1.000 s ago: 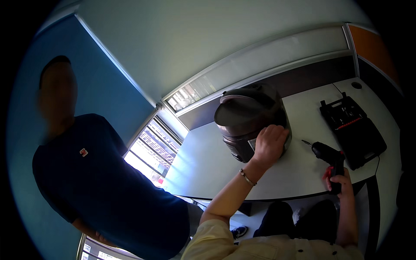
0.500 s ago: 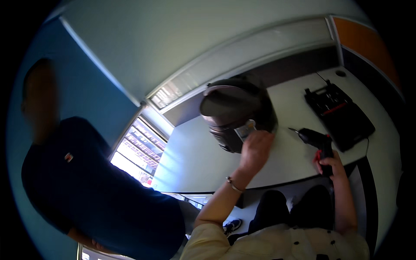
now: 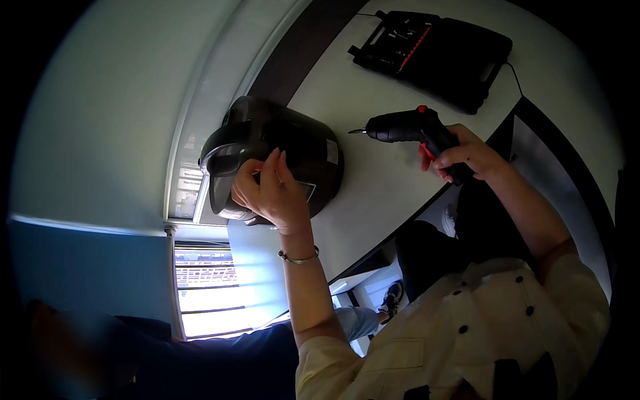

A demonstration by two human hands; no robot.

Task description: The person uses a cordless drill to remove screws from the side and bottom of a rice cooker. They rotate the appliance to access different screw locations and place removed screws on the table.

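Screwdriver (image 3: 397,125) in the right hand (image 3: 460,155), dark pot (image 3: 293,130) by the left hand (image 3: 270,197).
In the head view, which has turned, the pot sits farther left on the white table (image 3: 373,193). The left hand has moved nearer its handle (image 3: 221,137), fingertips bunched; I cannot tell if they hold anything. The right hand still grips the screwdriver, its tip toward the pot.

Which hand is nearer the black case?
Right. The right hand, gripping the drill, is on the near side of the case, apart from it; the left hand is farther left, by the dark appliance.
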